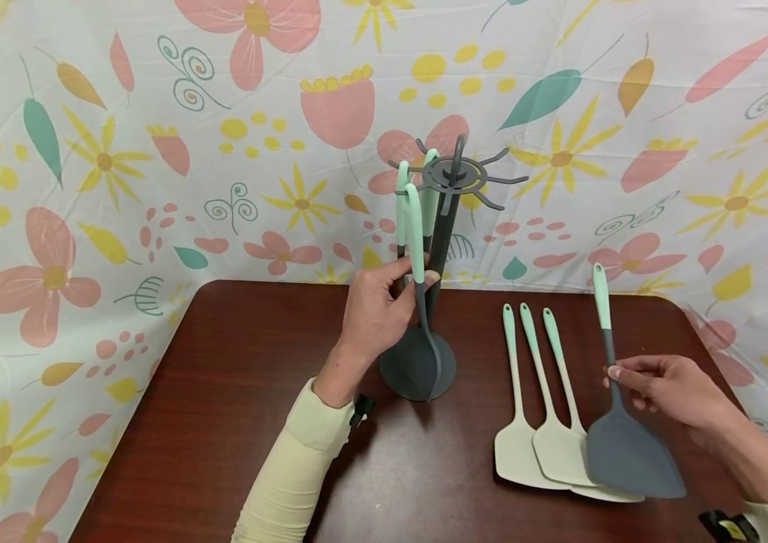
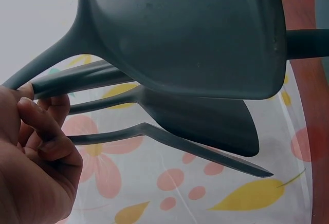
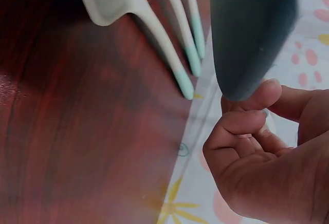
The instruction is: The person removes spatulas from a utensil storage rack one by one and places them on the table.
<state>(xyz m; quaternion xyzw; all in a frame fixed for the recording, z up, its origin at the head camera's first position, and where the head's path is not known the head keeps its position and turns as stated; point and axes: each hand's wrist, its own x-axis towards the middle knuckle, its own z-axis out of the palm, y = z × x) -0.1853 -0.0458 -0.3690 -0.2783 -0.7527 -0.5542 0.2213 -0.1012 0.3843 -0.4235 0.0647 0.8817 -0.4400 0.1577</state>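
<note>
My left hand [image 1: 379, 309] reaches in behind the front hanging spatula [image 1: 414, 234] and grips the pole of a dark utensil stand [image 1: 448, 234]. Three grey spatulas with mint handle ends hang from its left hooks; the left wrist view shows a broad blade [image 2: 190, 34] in front and two others [image 2: 205, 124] behind. My right hand [image 1: 679, 392] pinches another grey spatula [image 1: 631, 456] by its neck, handle end pointing up and away. Its blade overlaps the rightmost of three white spatulas [image 1: 520, 456] on the table.
The brown table [image 1: 241, 422] ends at a flower-patterned cloth [image 1: 330, 211] along the back and sides. On the stand, several bare hooks [image 1: 509, 179] stick out to the right. Its round base [image 1: 441, 369] sits near the table's far middle.
</note>
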